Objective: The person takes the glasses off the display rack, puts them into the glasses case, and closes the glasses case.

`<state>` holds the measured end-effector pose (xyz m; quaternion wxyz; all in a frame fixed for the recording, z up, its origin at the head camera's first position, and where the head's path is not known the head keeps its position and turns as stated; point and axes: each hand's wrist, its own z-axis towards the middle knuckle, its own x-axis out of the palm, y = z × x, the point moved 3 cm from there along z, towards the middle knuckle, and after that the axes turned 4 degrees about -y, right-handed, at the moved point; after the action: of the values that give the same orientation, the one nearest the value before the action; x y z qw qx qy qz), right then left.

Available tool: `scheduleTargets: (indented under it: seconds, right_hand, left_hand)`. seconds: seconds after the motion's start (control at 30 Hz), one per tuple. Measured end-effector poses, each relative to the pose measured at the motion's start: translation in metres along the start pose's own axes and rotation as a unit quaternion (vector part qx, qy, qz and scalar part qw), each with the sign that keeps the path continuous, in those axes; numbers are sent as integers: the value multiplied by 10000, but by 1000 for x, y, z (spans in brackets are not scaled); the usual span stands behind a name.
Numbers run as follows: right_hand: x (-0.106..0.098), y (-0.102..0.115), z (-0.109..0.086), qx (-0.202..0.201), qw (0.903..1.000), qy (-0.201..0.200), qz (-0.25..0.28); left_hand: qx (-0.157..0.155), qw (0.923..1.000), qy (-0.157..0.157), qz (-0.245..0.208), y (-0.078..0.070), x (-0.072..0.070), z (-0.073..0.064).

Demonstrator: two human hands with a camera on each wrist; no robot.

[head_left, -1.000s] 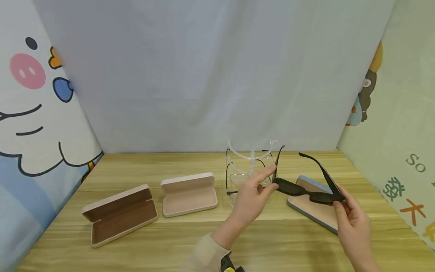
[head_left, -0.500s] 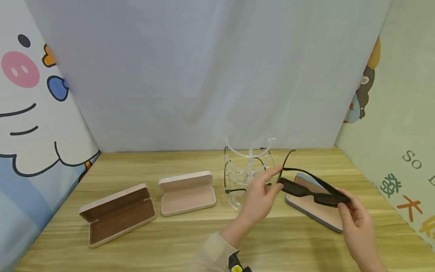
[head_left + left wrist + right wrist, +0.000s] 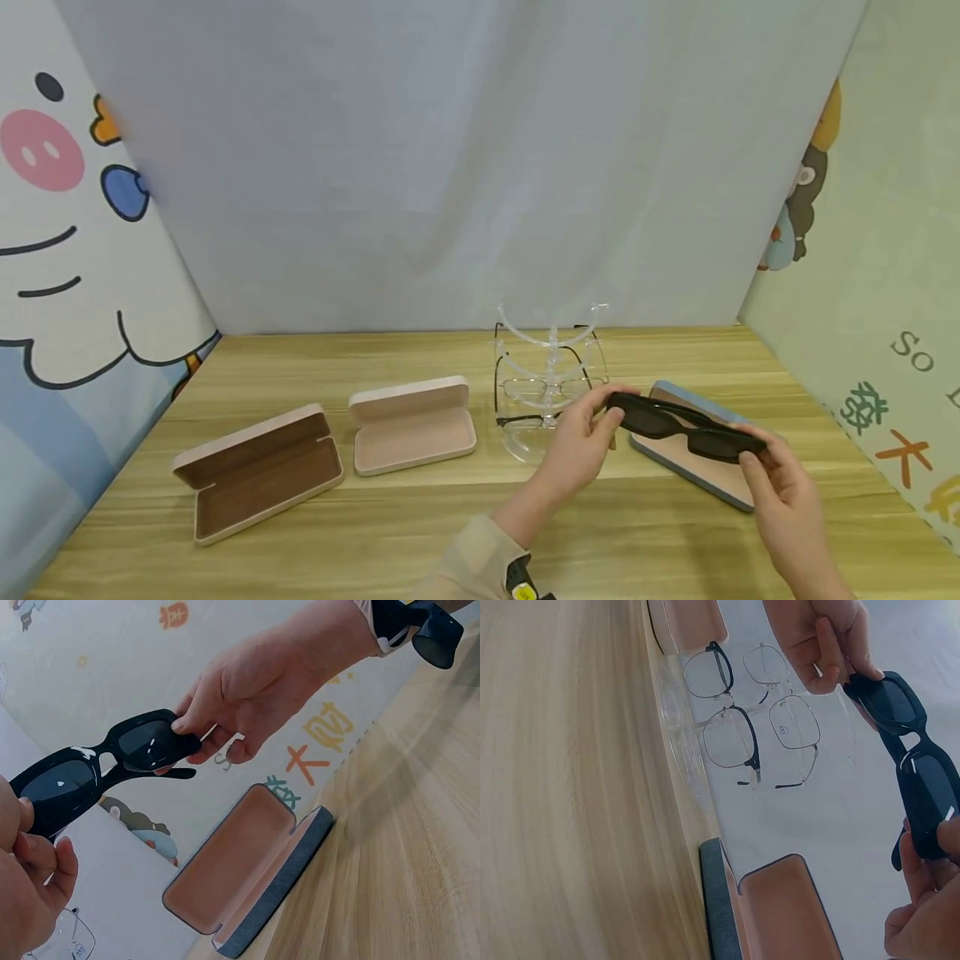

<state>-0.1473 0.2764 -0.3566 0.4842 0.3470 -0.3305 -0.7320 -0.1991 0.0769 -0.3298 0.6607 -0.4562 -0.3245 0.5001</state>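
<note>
Black sunglasses (image 3: 647,419) hang in the air over the blue glasses case (image 3: 693,468), lenses toward me, both temples folded behind the lenses. My left hand (image 3: 573,446) pinches their left end between thumb and fingers. At the other end, my right hand (image 3: 789,504) pinches the frame. In the left wrist view the sunglasses (image 3: 64,784) show a folded temple sticking out below the far lens. The case lies open beneath, its pinkish lining (image 3: 232,855) visible; the sunglasses do not touch it in that view.
A clear display stand (image 3: 553,337) behind my left hand bears metal-rimmed glasses (image 3: 525,389) and black half-rimmed glasses (image 3: 517,421). To the left, a pale open case (image 3: 416,437) and a brown-lined open case (image 3: 270,487) stand on the wood-patterned table (image 3: 360,533).
The sunglasses' temples have gone from standing out to folded, the right one first, then the left. Both hands keep their hold, and the sunglasses have shifted slightly.
</note>
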Motion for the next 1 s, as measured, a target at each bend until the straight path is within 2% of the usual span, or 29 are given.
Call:
scheduleTargets:
  seconds: [0.2, 0.3, 0.37, 0.5, 0.63, 0.67, 0.73, 0.93, 1.0]
  right_hand:
    - [-2, -6, 0, -39, 10000, 73, -41]
    - [-5, -11, -1, -95, 9993, 9, -364]
    - [-9, -21, -2, 35, 9998, 19, -213]
    - [-21, -56, -5, 346, 9977, 196, 551]
    - [-33, -87, -8, 766, 9951, 73, 613]
    - [-36, -90, -9, 889, 9949, 27, 478]
    - [-39, -97, -10, 966, 9937, -118, 551]
    - [-43, -103, -11, 1011, 9876, -492, 1092]
    - [-43, -103, -13, 1134, 9833, -669, 1259]
  left_hand:
    - [-163, 9995, -30, -281, 8, 5, 2]
    - [-239, 9992, -54, -306, 12, 7, 3]
    - [-235, 9993, -56, -288, 15, 9, 3]
    - [-271, 9993, -79, -244, 32, 16, 5]
    - [-332, 9991, -151, -204, 53, 28, 11]
    - [-376, 9989, -183, -189, 58, 31, 12]
    - [-358, 9989, -258, -148, 63, 38, 13]
    - [-521, 9961, -673, 247, 72, 49, 15]
    - [-652, 9949, -764, 122, 74, 50, 17]
